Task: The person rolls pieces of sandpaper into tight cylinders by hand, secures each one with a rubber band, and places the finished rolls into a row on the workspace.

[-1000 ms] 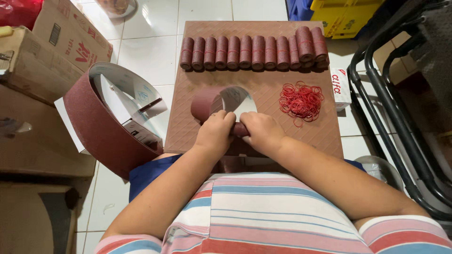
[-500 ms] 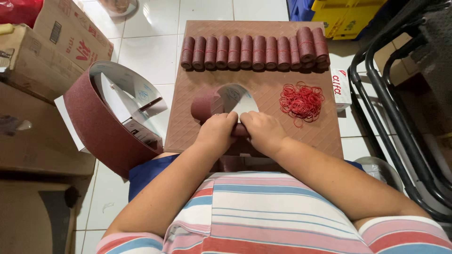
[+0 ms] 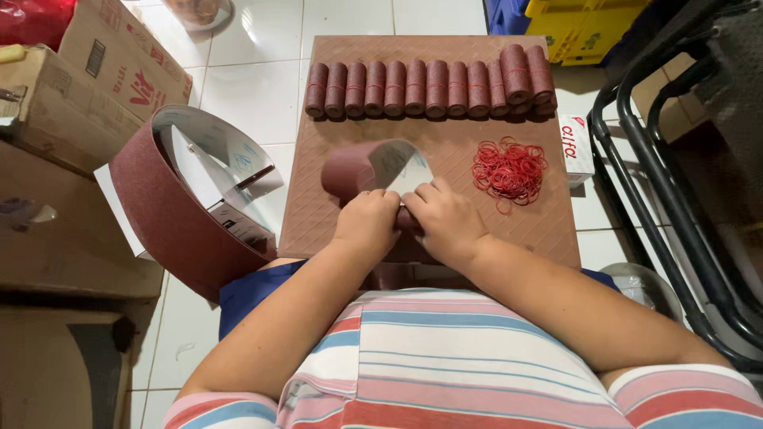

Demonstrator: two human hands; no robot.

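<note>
Both hands meet at the near middle of a brown board (image 3: 445, 159). My left hand (image 3: 367, 225) and my right hand (image 3: 445, 222) pinch a strip of maroon sandpaper (image 3: 358, 168) that curls up into a loose loop with its white backing showing. The part between my fingers is rolled tight. A row of several finished maroon rolls (image 3: 429, 86) lies along the far edge of the board. A pile of red rubber bands (image 3: 509, 168) sits just right of my right hand.
A big coil of maroon sandpaper (image 3: 171, 214) stands on the tiled floor at the left. Cardboard boxes (image 3: 79, 71) are stacked at the far left. A small white box (image 3: 575, 147) lies off the board's right edge. A black metal frame (image 3: 683, 183) fills the right side.
The loose loop of sandpaper has turned and tightened as my fingers rolled it, and its white backing now faces up more. Both hands stay at the same spot.
</note>
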